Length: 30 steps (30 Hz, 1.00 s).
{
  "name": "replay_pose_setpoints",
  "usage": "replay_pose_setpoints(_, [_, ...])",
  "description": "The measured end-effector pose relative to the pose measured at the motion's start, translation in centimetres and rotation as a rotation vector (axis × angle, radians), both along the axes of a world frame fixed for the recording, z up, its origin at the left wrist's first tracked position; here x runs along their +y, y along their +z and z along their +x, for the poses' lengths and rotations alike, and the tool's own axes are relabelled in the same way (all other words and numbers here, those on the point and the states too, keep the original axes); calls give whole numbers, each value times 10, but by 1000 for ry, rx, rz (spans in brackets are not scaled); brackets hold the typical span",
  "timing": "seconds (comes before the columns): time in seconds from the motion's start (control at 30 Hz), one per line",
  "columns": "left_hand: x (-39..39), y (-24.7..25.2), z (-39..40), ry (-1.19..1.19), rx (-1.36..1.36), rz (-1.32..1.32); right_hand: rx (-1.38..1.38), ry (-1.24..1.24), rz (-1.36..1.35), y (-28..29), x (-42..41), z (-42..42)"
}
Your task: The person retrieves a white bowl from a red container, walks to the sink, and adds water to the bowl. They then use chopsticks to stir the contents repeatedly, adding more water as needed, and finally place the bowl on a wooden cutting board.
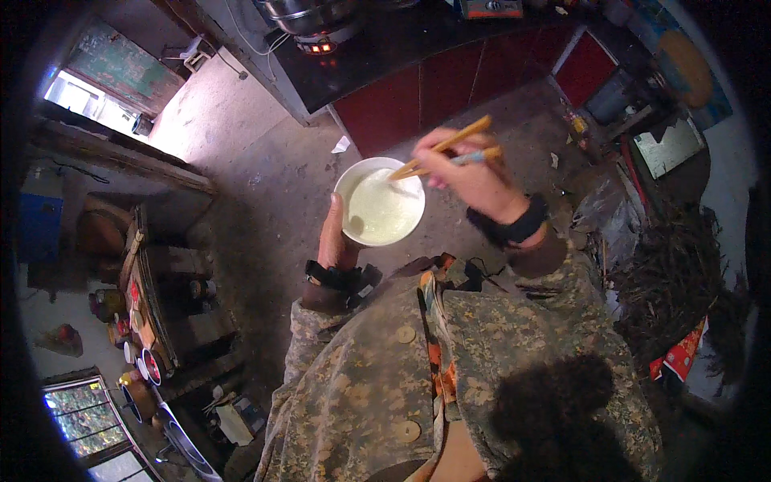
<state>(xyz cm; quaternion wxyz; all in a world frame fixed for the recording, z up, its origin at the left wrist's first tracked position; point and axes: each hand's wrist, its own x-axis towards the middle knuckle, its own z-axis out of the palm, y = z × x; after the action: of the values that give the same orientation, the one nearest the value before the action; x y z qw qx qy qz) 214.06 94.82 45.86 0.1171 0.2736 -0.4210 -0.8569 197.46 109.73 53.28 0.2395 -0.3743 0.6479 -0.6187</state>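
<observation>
My left hand (335, 238) grips a white bowl (420, 218) from its left side, thumb against the rim, the other fingers hidden beneath. A pale, creamy liquid (385, 208) fills much of the bowl, with a small round shadow at its lower left. In my right hand (470, 172) is a pair of wooden chopsticks (443, 146). Their tips meet the liquid near the bowl's upper right. The right fingers look slightly blurred. The bowl is held up in front of my body, above the floor.
A dark counter (385, 54) with red cabinet doors (446, 84) runs across the top. On it a metal pot (310, 15) sits over a cooker with lit red indicators (316, 47). Dry brush (668, 283) and a plastic bag (608, 208) lie right; a cluttered shelf (144, 301) stands left.
</observation>
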Motion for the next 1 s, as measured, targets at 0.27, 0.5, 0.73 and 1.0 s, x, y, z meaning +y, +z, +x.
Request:
replay_pose_setpoints(0.27, [1,9,4,-5,25,14,-84,7,60,7,7,2])
replay_pose_setpoints(0.5, [-5,-3,1,12,92,-42,-142,252,144,12,16,10])
replay_pose_setpoints(0.73, [1,-8,-1,-11,107,-10,148,125,-125,-1,-1,13])
replay_pose_setpoints(1.0, [2,-2,-4,-1,125,-40,-102,198,39,2,6,26])
